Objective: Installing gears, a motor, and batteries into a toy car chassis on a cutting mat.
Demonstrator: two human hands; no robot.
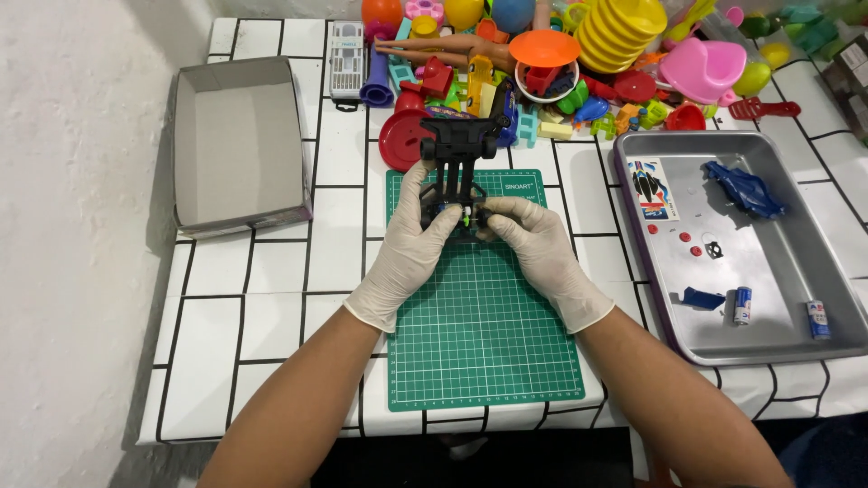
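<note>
White counter (271,271) with black grid lines, rough white wall at left. Green ruled cutting mat (479,334), smooth metal tray (796,298), open grey cardboard box (240,145). Black plastic toy chassis (459,172) over mat's far edge, gripped by gloved left hand (411,239) and right hand (542,244).

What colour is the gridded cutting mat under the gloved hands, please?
Green with a white grid, seen in the head view: cutting mat.
</note>
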